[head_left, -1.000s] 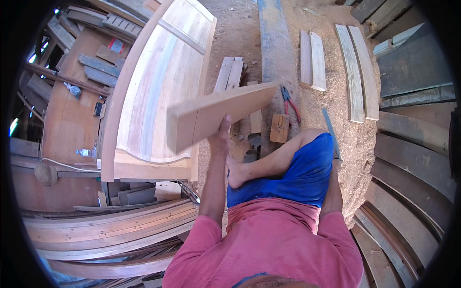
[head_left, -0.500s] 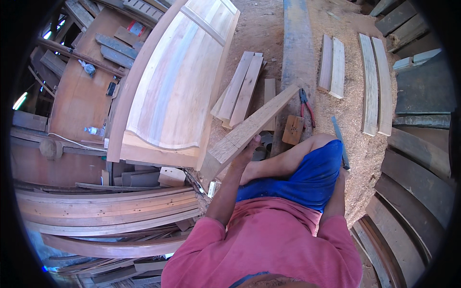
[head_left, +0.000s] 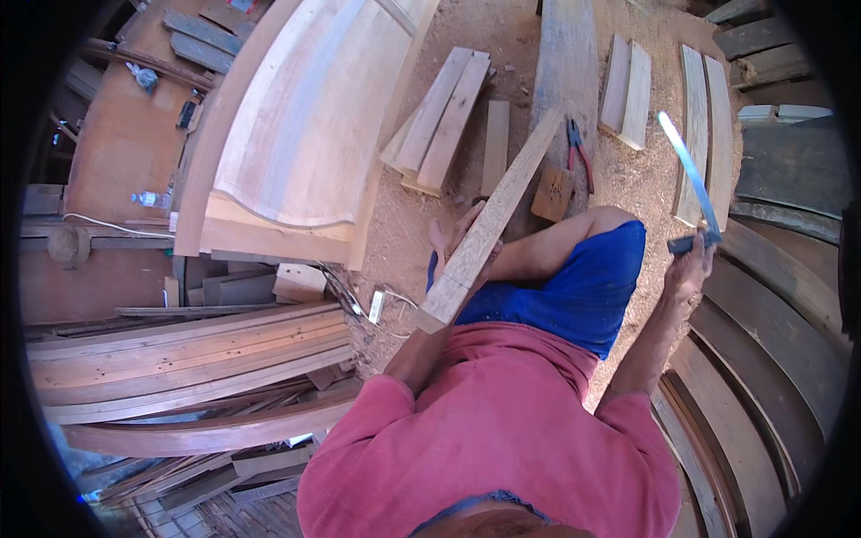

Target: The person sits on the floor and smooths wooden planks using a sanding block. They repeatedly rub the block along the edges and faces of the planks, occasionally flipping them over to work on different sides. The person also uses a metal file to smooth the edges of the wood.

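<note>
My left hand point(head_left: 492, 258) is closed around a squared timber piece point(head_left: 491, 215), mostly hidden beneath it. The timber slants over my crossed legs, its near end close to my chest and its far end pointing away to the right. In my right hand point(head_left: 689, 274), held out to the right, is a try square point(head_left: 691, 172) with a bright metal blade and a dark stock. The blade points up and away, apart from the timber. Beyond my knee, pliers point(head_left: 580, 157) with red handles lie beside a small wooden block point(head_left: 552, 195).
A large wooden door panel point(head_left: 296, 134) stands at the left. Short boards point(head_left: 446, 117) are stacked ahead; pairs of strips point(head_left: 626, 94) lie on the sawdust to the right. Long planks point(head_left: 197, 359) are piled at lower left, and dark boards point(head_left: 762, 332) line the right side.
My right hand has swung outward and up with the try square, away from my knee. The timber has tilted steeper and its near end has come closer to my body.
</note>
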A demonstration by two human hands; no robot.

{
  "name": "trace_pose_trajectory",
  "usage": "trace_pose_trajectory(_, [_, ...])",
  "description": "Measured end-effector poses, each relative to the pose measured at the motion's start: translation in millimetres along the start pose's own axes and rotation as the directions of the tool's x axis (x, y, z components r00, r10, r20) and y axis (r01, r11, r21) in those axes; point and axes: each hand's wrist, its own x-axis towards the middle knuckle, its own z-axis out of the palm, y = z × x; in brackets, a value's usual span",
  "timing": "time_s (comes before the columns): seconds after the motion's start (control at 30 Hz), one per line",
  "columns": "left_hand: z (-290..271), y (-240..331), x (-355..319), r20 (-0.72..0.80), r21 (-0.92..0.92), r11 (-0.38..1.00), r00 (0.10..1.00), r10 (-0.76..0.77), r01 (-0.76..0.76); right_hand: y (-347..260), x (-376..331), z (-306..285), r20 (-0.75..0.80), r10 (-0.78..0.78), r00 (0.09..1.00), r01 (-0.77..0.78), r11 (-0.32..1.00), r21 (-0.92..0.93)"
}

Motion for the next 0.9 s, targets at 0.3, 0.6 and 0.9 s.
trace_pose_trajectory(0.3, [12,-39,-27,0.241,0.278,0.814,0.858,0.455,-0.510,25,-68,92,0.291,0.006,0.957,0.034,0.991,-0.132])
trace_pose_trajectory(0.6, [-51,17,-37,0.621,-0.367,0.638,0.689,-0.373,0.677,-9,-80,89,0.462,0.044,0.886,0.002,0.995,-0.098])
trace_pose_trajectory(0.9, [-11,47,-61,0.574,-0.391,0.670,0.736,-0.359,0.631,11,-104,78,0.559,0.154,0.815,-0.145,0.988,-0.060])
